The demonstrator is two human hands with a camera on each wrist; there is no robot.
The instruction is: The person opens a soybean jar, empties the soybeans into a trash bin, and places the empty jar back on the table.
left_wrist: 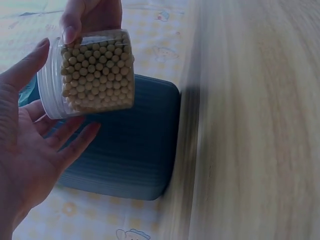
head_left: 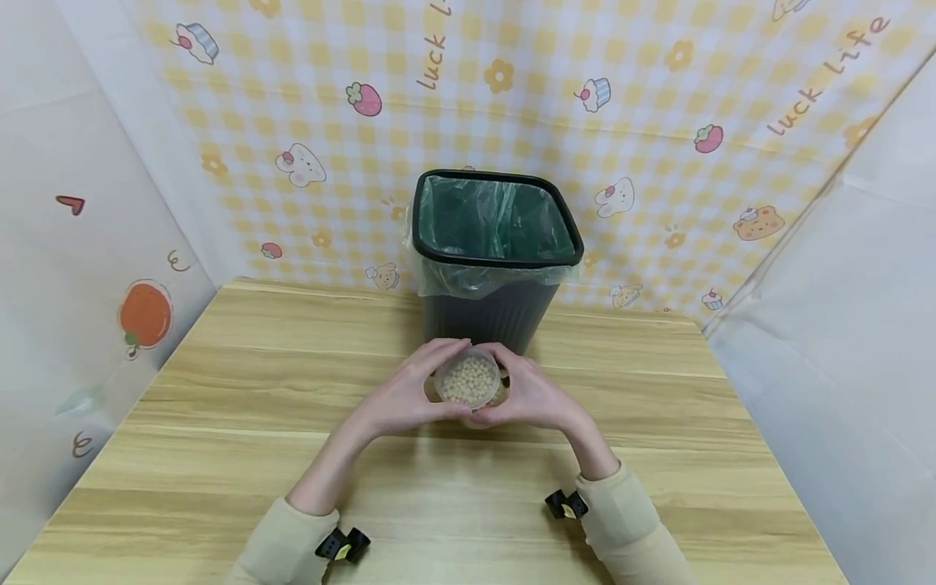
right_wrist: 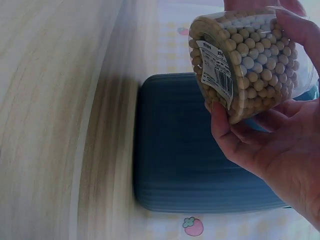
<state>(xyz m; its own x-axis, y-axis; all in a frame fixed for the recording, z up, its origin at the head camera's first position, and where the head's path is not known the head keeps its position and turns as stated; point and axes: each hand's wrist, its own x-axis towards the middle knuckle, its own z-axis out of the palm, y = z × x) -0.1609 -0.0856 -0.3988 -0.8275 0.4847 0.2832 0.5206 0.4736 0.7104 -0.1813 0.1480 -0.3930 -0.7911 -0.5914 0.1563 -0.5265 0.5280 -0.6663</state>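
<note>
A clear plastic jar point(head_left: 469, 382) full of small beige balls is held up in front of the bin, over the table. My left hand point(head_left: 405, 396) curves around its clear ridged top point(left_wrist: 51, 90), thumb on one side and fingers on the other. From the opposite side, my right hand point(head_left: 539, 396) grips the jar's body, with a fingertip near the base. A white barcode label point(right_wrist: 217, 71) sticks to the jar's bottom, which tilts toward the right wrist camera. Through the top, the balls show in the head view.
Right behind the hands stands a dark bin point(head_left: 483, 313) lined with a translucent bag and topped by a black rim point(head_left: 504, 263). The wood-grain table point(head_left: 256, 390) ends at a yellow checked cloth backdrop point(head_left: 322, 122). White sheets hang at both sides.
</note>
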